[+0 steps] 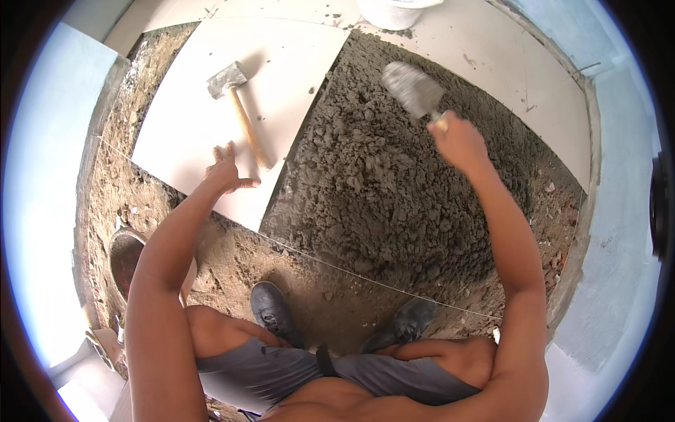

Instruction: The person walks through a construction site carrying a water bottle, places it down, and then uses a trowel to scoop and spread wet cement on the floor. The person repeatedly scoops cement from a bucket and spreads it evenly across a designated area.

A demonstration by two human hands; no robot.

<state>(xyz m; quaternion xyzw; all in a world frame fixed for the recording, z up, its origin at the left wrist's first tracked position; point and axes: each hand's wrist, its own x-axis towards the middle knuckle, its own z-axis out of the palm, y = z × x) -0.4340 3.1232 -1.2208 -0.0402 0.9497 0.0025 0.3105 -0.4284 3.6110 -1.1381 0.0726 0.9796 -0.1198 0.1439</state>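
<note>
My right hand [460,141] grips the handle of a masonry trowel [414,88], whose blade is blurred over the far part of a bed of rough grey mortar [385,184]. With fingers spread, my left hand [224,171] rests on a large white floor tile [184,116] and holds nothing. Just beyond it on the same tile lies a mallet [243,113] with a grey head and a wooden handle. The mortar adjoins the tile's right edge. Whether the trowel blade touches the mortar I cannot tell.
A taut string [343,269] crosses in front of my shoes. A bucket [124,258] stands by my left arm, and a white bucket [393,13] sits on laid tiles [485,47] at the far side. Light blue walls [627,211] rise left and right. Bare rough ground [227,258] lies around my feet.
</note>
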